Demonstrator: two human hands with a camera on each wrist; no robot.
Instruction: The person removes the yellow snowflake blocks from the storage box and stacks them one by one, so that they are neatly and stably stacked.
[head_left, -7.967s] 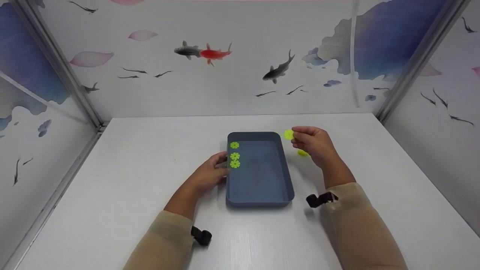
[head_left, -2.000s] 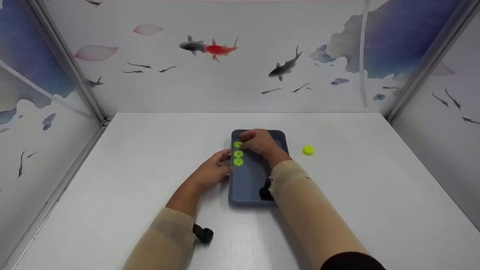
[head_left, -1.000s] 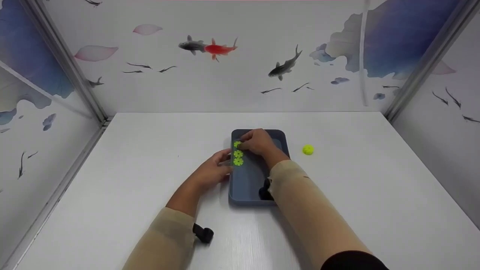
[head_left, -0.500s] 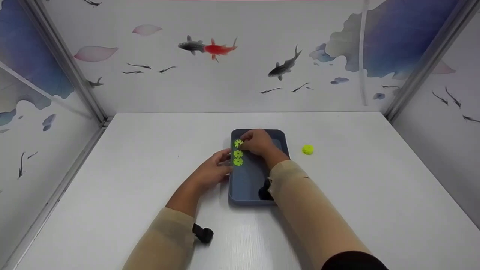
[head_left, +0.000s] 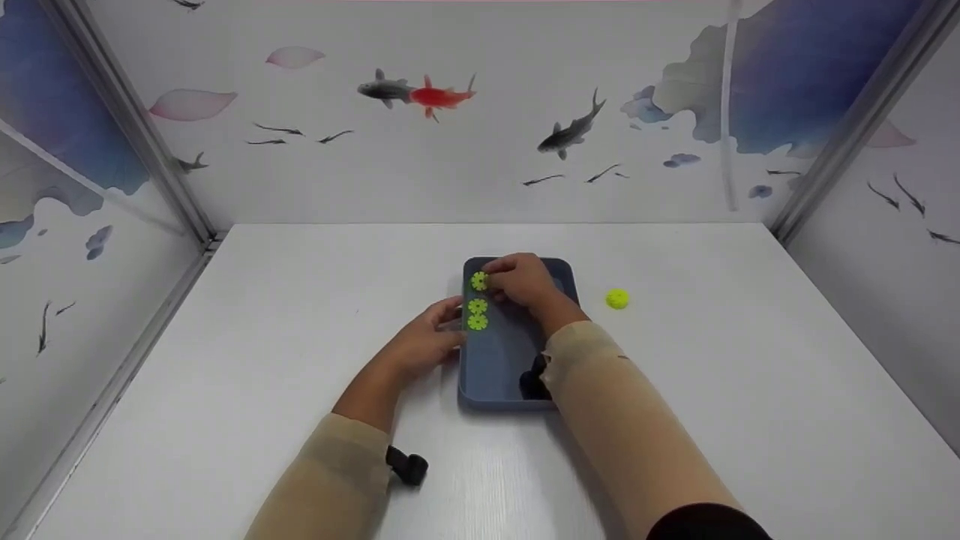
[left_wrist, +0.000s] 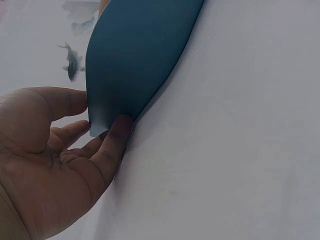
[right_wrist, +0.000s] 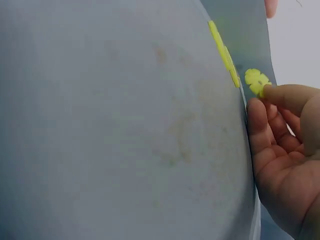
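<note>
My left hand (head_left: 420, 346) holds the left side of the blue-grey tray (head_left: 491, 375), its thumb at the rim and other fingertips against the outer wall in the left wrist view. Over the tray's far left corner, my right hand (head_left: 520, 281) pinches a yellow-green snowflake disc (right_wrist: 254, 79) between thumb and fingers. The disc has notches round its edge and faces the wrist camera. Two more such discs (head_left: 477, 313) sit close together along the left inside of the tray, nearer me; the right wrist view shows them edge-on.
A rounded yellow piece (head_left: 617, 298) lies on the white table (head_left: 712, 337) to the right of the tray. My right forearm crosses the tray's near right side and covers part of it. Printed panels (head_left: 480, 180) stand behind and on both sides.
Eight seconds ago my right hand held a disc right of the tray; it has since moved to the far left corner. Over the last half second the pinched disc shifted slightly away from the others.
</note>
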